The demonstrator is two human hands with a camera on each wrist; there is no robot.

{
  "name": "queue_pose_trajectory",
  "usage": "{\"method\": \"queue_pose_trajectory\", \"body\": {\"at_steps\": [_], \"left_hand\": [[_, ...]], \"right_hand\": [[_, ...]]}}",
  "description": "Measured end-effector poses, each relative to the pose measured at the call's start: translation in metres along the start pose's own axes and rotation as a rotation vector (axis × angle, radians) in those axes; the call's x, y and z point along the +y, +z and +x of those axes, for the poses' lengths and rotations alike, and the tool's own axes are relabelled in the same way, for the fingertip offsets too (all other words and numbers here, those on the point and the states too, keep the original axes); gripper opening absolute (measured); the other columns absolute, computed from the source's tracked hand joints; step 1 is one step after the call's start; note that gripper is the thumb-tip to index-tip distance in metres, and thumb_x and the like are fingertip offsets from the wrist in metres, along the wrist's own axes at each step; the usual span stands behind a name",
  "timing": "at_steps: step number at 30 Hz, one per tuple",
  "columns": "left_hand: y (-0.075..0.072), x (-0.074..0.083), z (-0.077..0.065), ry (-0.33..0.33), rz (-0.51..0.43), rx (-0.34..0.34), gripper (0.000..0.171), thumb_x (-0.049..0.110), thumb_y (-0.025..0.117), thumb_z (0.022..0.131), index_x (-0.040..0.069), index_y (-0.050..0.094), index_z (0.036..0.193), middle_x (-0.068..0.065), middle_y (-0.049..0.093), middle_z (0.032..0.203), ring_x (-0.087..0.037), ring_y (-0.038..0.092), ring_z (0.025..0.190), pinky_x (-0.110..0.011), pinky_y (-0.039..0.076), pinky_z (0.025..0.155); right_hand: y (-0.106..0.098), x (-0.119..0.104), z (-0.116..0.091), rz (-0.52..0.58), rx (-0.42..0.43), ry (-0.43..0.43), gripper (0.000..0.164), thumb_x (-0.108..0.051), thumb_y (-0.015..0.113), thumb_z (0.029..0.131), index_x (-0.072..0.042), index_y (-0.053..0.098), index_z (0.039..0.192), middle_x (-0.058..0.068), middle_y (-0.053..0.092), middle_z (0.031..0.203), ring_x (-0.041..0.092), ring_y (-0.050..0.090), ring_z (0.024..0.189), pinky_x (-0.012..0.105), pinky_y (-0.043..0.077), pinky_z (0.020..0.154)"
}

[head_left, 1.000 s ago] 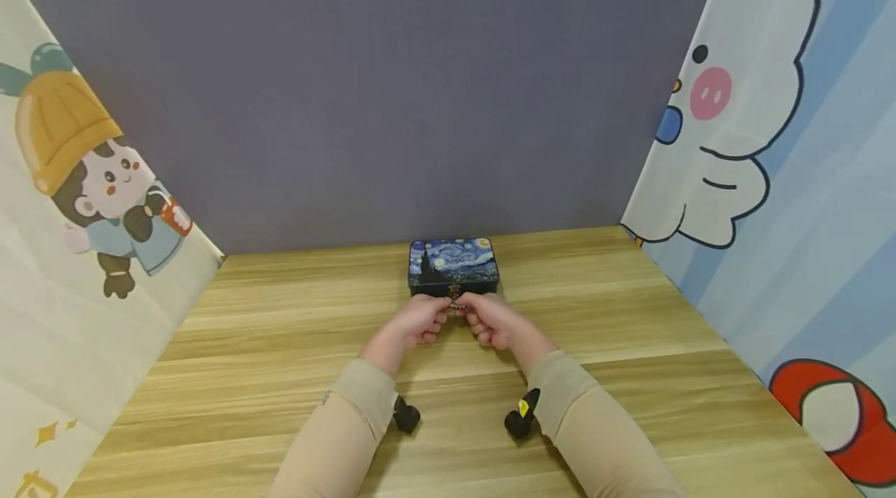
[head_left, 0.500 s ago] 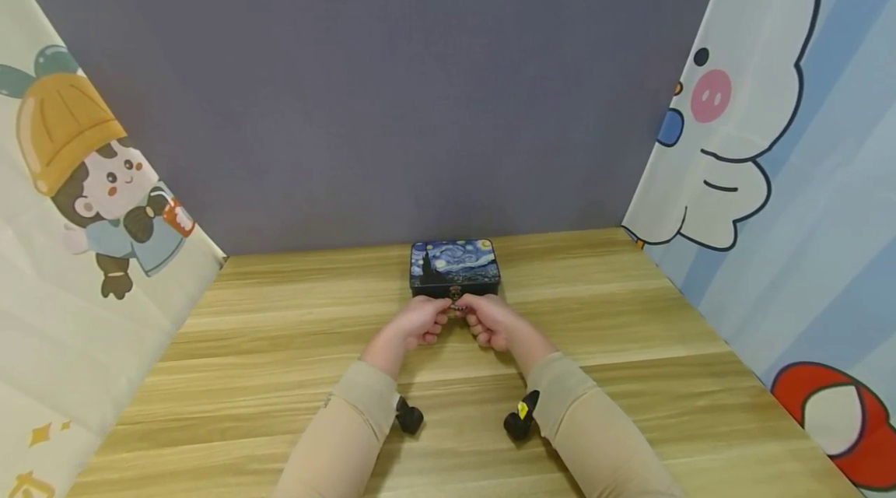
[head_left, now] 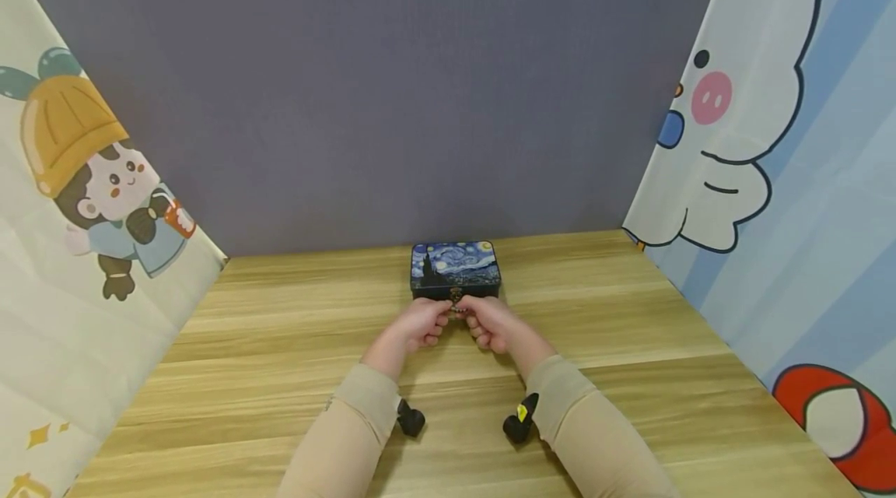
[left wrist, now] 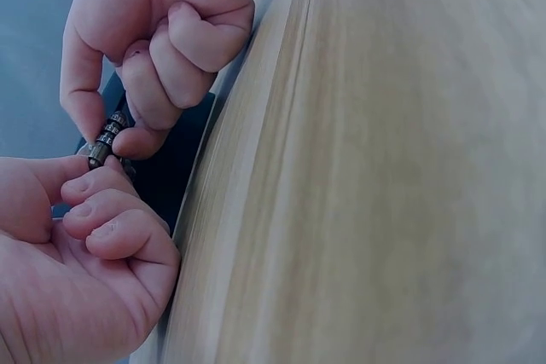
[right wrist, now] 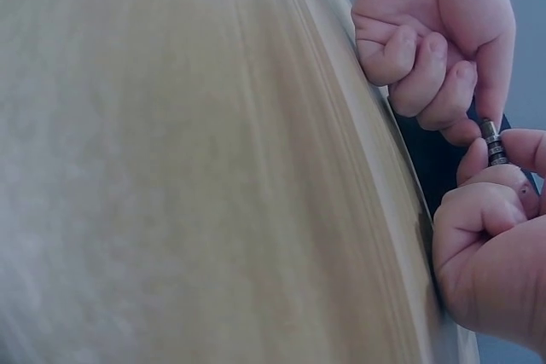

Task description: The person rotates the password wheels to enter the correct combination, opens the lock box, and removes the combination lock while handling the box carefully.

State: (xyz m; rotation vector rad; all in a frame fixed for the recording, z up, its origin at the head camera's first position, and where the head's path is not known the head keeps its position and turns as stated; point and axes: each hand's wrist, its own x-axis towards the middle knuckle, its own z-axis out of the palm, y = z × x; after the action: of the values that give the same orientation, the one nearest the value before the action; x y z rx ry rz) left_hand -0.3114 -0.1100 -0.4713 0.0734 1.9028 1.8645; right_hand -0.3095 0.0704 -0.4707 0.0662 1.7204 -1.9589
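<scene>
A small box (head_left: 455, 264) with a swirling blue night-sky picture on its lid stands closed near the back of the table. At its front clasp (head_left: 456, 293) hangs a small cylindrical combination padlock (left wrist: 106, 139) with ringed number dials. My left hand (head_left: 421, 322) pinches one end of this padlock between thumb and forefinger, other fingers curled in. From the other side my right hand (head_left: 491, 322) pinches the padlock at its dials. The right wrist view shows the dark padlock (right wrist: 493, 142) between both hands' fingertips. The digits are too small to read.
The wood-grain table (head_left: 280, 373) spreads around the box. A grey panel (head_left: 420, 93) rises behind it. Cartoon-printed curtains stand on the left (head_left: 42, 327) and right (head_left: 840, 249). Each beige sleeve has a black wrist camera (head_left: 411, 420) at its cuff.
The head view has shifted very slightly. Both hands stay at the padlock, and the box has not visibly moved.
</scene>
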Motion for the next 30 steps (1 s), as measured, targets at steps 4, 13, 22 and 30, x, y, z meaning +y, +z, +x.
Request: {"method": "queue_pose_trajectory", "body": {"at_steps": [4, 13, 22, 30], "left_hand": [[0.0006, 0.0001, -0.0009, 0.0, -0.003, -0.005, 0.029, 0.024, 0.047, 0.108, 0.001, 0.056, 0.093, 0.004, 0.037, 0.064, -0.008, 0.024, 0.048, -0.023, 0.024, 0.045], [0.0014, 0.0, -0.0024, 0.005, -0.002, -0.01, 0.03, 0.024, 0.046, 0.109, 0.0, 0.055, 0.093, 0.004, 0.036, 0.064, -0.008, 0.024, 0.048, -0.023, 0.024, 0.045], [0.0024, 0.0, -0.0039, 0.012, 0.004, -0.001, 0.03, 0.024, 0.046, 0.109, 0.0, 0.056, 0.095, 0.004, 0.037, 0.064, -0.008, 0.024, 0.048, -0.023, 0.025, 0.046], [0.003, 0.0001, -0.0043, 0.013, 0.001, 0.007, 0.029, 0.024, 0.047, 0.108, 0.0, 0.057, 0.095, 0.004, 0.038, 0.065, -0.008, 0.025, 0.048, -0.023, 0.026, 0.045]], "right_hand": [[0.0005, 0.0, -0.0005, 0.001, -0.002, 0.005, 0.017, -0.021, 0.061, 0.089, -0.006, 0.056, 0.082, -0.008, 0.03, 0.055, 0.005, 0.023, 0.042, 0.02, 0.019, 0.038], [0.001, 0.0008, -0.0011, -0.001, 0.015, 0.009, 0.018, -0.022, 0.063, 0.087, -0.006, 0.056, 0.083, -0.007, 0.03, 0.056, 0.005, 0.023, 0.043, 0.021, 0.019, 0.039], [0.0005, 0.0009, -0.0021, -0.001, 0.009, 0.016, 0.018, -0.022, 0.064, 0.086, -0.007, 0.055, 0.082, -0.007, 0.031, 0.056, 0.006, 0.024, 0.043, 0.022, 0.02, 0.039], [-0.0001, 0.0023, -0.0009, 0.001, 0.009, 0.009, 0.019, -0.023, 0.065, 0.086, -0.008, 0.055, 0.08, -0.006, 0.03, 0.056, 0.006, 0.022, 0.043, 0.022, 0.019, 0.039]]}}
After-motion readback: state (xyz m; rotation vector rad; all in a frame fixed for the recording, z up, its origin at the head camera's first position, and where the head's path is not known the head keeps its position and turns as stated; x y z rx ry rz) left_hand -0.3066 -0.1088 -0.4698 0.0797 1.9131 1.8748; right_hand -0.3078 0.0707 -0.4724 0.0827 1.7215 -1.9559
